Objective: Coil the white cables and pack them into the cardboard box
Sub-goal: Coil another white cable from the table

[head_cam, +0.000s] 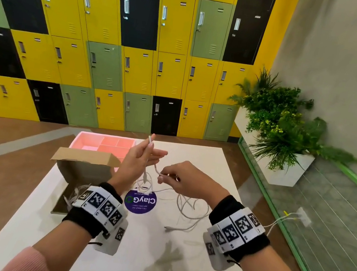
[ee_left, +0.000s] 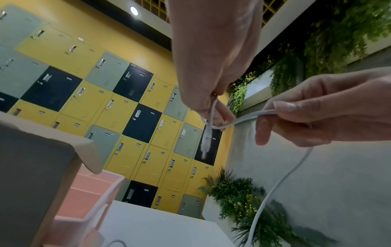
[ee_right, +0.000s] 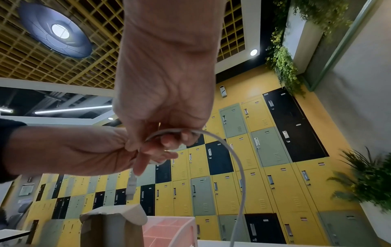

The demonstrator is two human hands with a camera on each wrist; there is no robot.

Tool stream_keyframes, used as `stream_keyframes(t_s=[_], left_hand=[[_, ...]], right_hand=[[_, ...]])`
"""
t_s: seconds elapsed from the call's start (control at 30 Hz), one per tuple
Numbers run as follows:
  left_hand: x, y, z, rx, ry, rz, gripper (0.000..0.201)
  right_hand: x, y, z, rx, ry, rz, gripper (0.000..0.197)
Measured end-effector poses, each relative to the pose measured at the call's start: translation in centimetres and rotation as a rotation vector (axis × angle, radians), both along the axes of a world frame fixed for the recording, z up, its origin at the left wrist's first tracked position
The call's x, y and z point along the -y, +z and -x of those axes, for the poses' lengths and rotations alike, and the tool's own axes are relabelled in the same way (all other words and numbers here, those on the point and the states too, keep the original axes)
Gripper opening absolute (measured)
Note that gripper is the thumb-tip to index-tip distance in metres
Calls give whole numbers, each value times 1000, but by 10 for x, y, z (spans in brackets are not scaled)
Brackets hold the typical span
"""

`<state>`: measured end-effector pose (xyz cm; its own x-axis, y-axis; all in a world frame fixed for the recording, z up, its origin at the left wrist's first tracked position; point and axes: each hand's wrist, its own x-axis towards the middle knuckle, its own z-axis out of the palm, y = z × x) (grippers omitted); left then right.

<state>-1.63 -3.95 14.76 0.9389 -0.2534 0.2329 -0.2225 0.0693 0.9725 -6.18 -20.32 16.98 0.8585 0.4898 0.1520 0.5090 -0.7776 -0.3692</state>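
Note:
Above the white table (head_cam: 150,261) both hands hold one white cable (head_cam: 190,209). My left hand (head_cam: 150,148) is raised and pinches the cable near its end; one stretch sticks up past the fingers and a connector (ee_left: 205,142) hangs below them. My right hand (head_cam: 161,177) pinches the same cable a short way along, just right of the left hand. The rest of the cable lies in loose loops on the table under the right hand. The open cardboard box (head_cam: 86,166) stands left of the hands, with white cables (head_cam: 74,193) inside it.
A pink divided tray (head_cam: 104,143) sits behind the box. A round purple sticker (head_cam: 140,201) marks the table under the hands. A white planter with greenery (head_cam: 284,154) stands at the right and coloured lockers (head_cam: 115,52) fill the far wall.

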Motion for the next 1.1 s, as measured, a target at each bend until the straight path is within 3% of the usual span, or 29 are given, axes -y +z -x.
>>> stream_keyframes(t_s=[0.2,0.33,0.5,0.8,0.93,1.03,1.1], left_hand=[[3,3,3,124,-100,-329,33],[4,9,9,42,-188,-335,30],[11,14,9,-127,-244,-183,38],[8,19,10,-398,-529,234,45],[6,22,10,-447,-623,270,46],[1,20,7,-455,-676,268,45],[2,19,8,-446,-626,247,47]], right_hand=[[2,15,-3,16,-2,-77,22],[6,20,-8,31,-73,-256,19],[10,20,-12,12,-111,-444,24],[12,27,-17,71,-140,-628,25],[12,24,-18,47,-146,-601,17],[12,19,-17,34,-119,-516,26],[11,18,-16,54,-114,-500,30]])
